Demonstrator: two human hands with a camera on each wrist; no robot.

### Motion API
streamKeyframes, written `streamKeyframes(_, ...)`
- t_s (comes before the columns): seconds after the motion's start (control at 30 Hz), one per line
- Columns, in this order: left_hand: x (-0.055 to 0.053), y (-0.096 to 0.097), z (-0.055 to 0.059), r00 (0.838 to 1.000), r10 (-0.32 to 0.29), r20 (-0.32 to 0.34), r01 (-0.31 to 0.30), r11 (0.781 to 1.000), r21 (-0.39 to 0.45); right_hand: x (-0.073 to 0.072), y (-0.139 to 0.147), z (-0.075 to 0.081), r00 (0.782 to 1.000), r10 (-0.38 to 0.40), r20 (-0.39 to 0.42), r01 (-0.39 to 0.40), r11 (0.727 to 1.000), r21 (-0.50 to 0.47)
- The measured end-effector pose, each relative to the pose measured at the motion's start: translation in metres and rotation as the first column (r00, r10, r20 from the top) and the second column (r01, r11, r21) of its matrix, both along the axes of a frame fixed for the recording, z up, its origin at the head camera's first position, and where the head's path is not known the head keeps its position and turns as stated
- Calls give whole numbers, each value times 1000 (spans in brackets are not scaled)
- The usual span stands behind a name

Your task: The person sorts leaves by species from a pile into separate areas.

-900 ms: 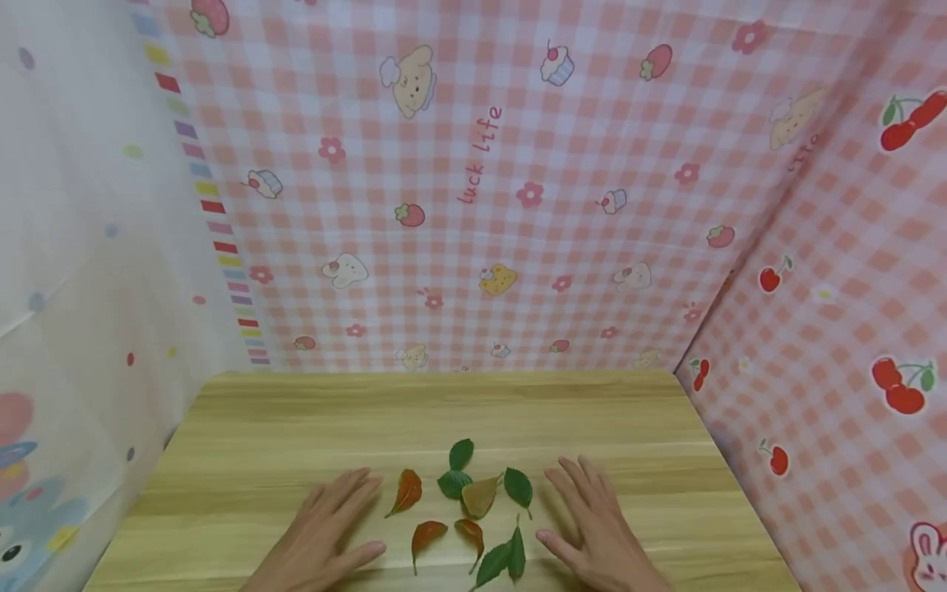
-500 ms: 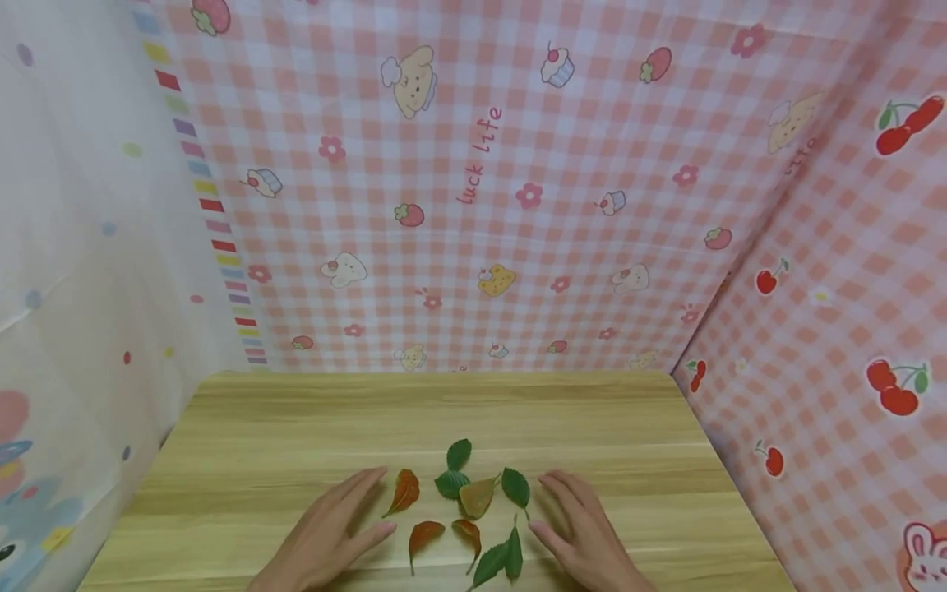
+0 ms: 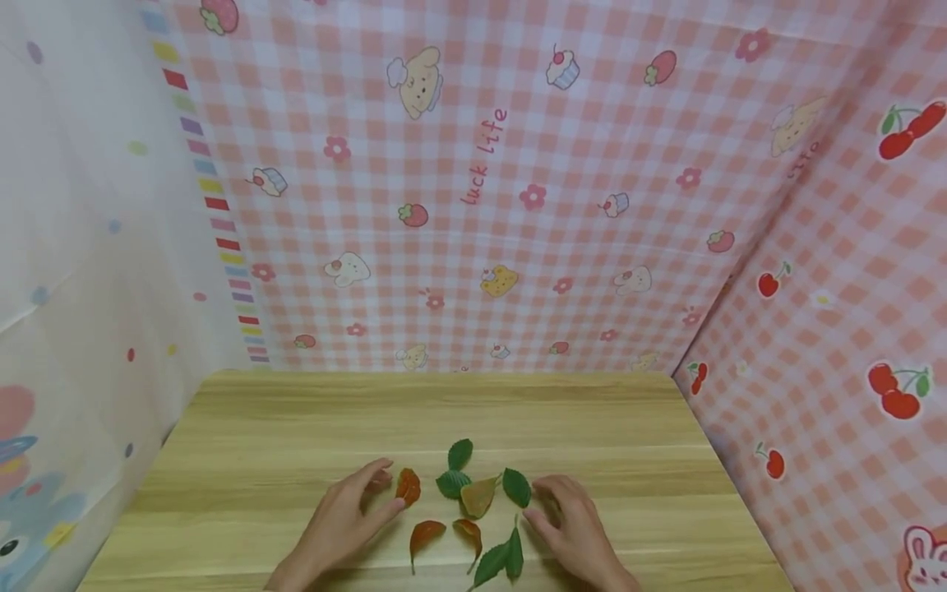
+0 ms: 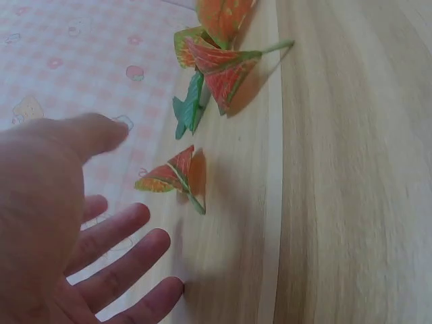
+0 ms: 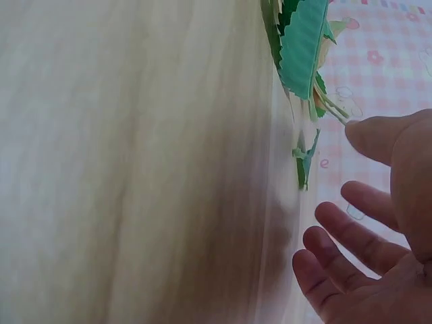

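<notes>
Several leaves lie on the table in the head view. My left hand [image 3: 336, 518] is beside the leftmost orange leaf [image 3: 408, 487], its thumb tip overlapping the leaf's lower edge. The left wrist view shows those fingers spread, with a gap to the nearest reddish leaf [image 4: 172, 177]. My right hand [image 3: 573, 522] is just right of a green leaf [image 3: 516, 487], fingers bent and holding nothing. Between the hands are two more green leaves [image 3: 460, 454], a yellow-brown leaf [image 3: 479, 500] and two reddish leaves [image 3: 427, 533]. A green pair [image 3: 491, 565] lies nearest me.
A wood-grain table [image 3: 296, 411] carries everything. Pink checked cloth [image 3: 481, 164] hangs behind it and another printed cloth [image 3: 814, 329] on the right. White spotted cloth [image 3: 89, 247] closes the left side.
My left hand has moved right and its thumb has come over the orange leaf's stem end. My right hand has shifted left towards the green leaf, fingers more bent. The leaves look unmoved.
</notes>
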State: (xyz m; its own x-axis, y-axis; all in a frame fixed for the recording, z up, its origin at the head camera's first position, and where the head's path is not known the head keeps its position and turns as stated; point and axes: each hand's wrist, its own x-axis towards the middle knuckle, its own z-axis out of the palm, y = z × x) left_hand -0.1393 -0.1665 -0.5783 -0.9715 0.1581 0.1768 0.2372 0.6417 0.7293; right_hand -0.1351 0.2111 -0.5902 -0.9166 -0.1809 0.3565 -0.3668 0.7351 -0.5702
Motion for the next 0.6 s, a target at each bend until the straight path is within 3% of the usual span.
streamKeyframes(0.27,-6,4,-1,997,42,61,-42,999,3,-4,-4,-2,993,-24,118,34,996,-87)
streamKeyframes(0.43,-6,5,-2,993,29,112,-31,999,16,-6,-6,-4,979,-39,201,64,991,-119)
streamKeyframes(0.6,-6,6,-5,992,15,122,-19,999,32,-9,-7,-8,975,-49,215,76,990,-122)
